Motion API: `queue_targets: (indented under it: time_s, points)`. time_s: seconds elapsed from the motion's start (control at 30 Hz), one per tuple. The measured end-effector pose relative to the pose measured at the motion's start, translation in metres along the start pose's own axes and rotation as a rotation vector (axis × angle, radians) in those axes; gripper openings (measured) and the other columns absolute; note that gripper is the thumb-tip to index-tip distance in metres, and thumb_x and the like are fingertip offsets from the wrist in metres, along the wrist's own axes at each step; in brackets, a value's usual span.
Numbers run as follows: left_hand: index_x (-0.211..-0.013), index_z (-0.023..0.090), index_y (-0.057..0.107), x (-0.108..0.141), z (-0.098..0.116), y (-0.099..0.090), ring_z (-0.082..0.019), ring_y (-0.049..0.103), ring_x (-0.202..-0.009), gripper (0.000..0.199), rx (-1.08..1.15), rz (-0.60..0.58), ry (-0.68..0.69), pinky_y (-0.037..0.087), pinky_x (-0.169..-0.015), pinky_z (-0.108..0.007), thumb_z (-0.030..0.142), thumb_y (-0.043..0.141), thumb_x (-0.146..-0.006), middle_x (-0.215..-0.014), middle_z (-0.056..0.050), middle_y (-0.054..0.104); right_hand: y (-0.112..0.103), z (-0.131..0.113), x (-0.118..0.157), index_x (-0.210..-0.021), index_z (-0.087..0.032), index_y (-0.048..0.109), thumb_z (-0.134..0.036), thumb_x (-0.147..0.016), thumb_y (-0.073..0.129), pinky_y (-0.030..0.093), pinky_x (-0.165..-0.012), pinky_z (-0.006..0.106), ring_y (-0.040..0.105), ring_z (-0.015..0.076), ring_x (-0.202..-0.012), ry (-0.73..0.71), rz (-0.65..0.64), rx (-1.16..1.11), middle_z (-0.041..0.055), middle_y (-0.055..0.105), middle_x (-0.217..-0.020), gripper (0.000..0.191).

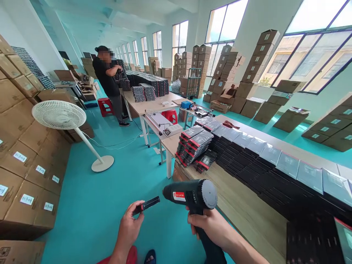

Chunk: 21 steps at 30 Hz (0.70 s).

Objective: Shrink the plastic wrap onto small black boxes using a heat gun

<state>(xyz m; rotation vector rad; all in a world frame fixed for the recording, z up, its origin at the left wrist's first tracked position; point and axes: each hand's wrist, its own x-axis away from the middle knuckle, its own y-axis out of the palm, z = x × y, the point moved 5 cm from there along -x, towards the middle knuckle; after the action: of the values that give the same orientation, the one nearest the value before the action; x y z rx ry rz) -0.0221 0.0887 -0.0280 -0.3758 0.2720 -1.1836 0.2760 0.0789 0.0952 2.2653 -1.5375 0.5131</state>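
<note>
My right hand is wrapped round the handle of a black heat gun with a red and white label. Its nozzle points left, toward a slim black and red box that my left hand grips at one end, edge-on. A small gap separates nozzle and box. To the right, long rows of similar dark boxes stand on the wooden table. A looser pile of wrapped black and red boxes sits at the table's near left end.
A white standing fan and stacked cartons are on the left. Another person stands at a farther table. A sealing machine stands between the tables. More cartons line the windows. A sandalled foot shows below.
</note>
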Motion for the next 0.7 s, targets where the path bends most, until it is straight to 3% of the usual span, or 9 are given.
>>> queue_targets:
  time_s: [0.13, 0.27, 0.33, 0.43, 0.53, 0.63, 0.7]
  points:
    - [-0.092, 0.025, 0.073, -0.002, -0.001, 0.001, -0.026, 0.066, -0.082, 0.030, 0.146, -0.003, -0.066, 0.052, -0.071, -0.031, 0.030, 0.071, -0.062, -0.087, -0.003, 0.073, 0.003, 0.004, 0.001, -0.091, -0.018, 0.060, -0.034, -0.064, 0.065, 0.042, -0.052, 0.029, 0.051, 0.0146, -0.050, 0.052, -0.080, 0.003, -0.0027, 0.059, -0.056, 0.032]
    - [-0.088, 0.023, 0.073, -0.001, -0.008, 0.002, -0.024, 0.065, -0.078, 0.027, 0.412, -0.021, -0.194, 0.052, -0.065, -0.029, 0.024, 0.073, -0.061, -0.078, -0.002, 0.071, -0.008, 0.001, -0.001, -0.093, -0.017, 0.061, -0.034, -0.067, 0.067, 0.044, -0.054, 0.029, 0.053, 0.0158, -0.056, -0.024, -0.003, -0.019, -0.0025, 0.059, -0.059, 0.032]
    - [-0.086, 0.021, 0.072, 0.000, -0.010, 0.004, -0.023, 0.064, -0.077, 0.026, 0.555, -0.018, -0.257, 0.052, -0.064, -0.029, 0.020, 0.072, -0.061, -0.078, -0.002, 0.072, -0.008, -0.001, -0.001, -0.096, -0.016, 0.062, -0.034, -0.069, 0.067, 0.043, -0.052, 0.028, 0.054, 0.0152, -0.054, -0.006, -0.041, -0.077, -0.0009, 0.062, -0.061, 0.033]
    - [-0.082, 0.017, 0.070, 0.003, -0.015, 0.011, -0.021, 0.063, -0.068, 0.020, 0.779, -0.006, -0.451, 0.051, -0.060, -0.029, 0.018, 0.066, -0.062, -0.073, -0.001, 0.070, 0.001, -0.012, -0.003, -0.096, -0.016, 0.063, -0.032, -0.068, 0.069, 0.042, -0.051, 0.028, 0.054, 0.0147, -0.053, -0.018, -0.152, -0.166, 0.0006, 0.065, -0.065, 0.032]
    - [-0.076, 0.016, 0.067, 0.006, -0.015, 0.026, -0.020, 0.062, -0.060, 0.012, 0.999, -0.070, -0.630, 0.051, -0.057, -0.031, 0.017, 0.059, -0.067, -0.066, -0.002, 0.066, 0.016, -0.023, -0.005, -0.095, -0.017, 0.063, -0.030, -0.069, 0.068, 0.042, -0.052, 0.028, 0.054, 0.0147, -0.051, -0.042, -0.211, -0.126, -0.0007, 0.064, -0.060, 0.030]
    - [-0.079, 0.015, 0.068, 0.009, -0.009, 0.035, -0.019, 0.061, -0.054, 0.013, 1.119, -0.145, -0.666, 0.051, -0.055, -0.032, 0.018, 0.056, -0.074, -0.061, -0.002, 0.063, 0.031, -0.025, -0.001, -0.091, -0.018, 0.062, -0.028, -0.065, 0.067, 0.042, -0.050, 0.028, 0.052, 0.0149, -0.050, -0.016, -0.257, -0.042, -0.0024, 0.061, -0.057, 0.028]
    - [-0.096, 0.014, 0.071, 0.013, -0.004, 0.036, -0.019, 0.063, -0.057, 0.023, 1.140, -0.157, -0.661, 0.053, -0.057, -0.032, 0.027, 0.059, -0.082, -0.066, -0.003, 0.066, 0.037, -0.019, 0.008, -0.083, -0.020, 0.061, -0.026, -0.062, 0.065, 0.042, -0.049, 0.028, 0.051, 0.0151, -0.050, 0.044, -0.299, 0.021, -0.0034, 0.058, -0.055, 0.022]
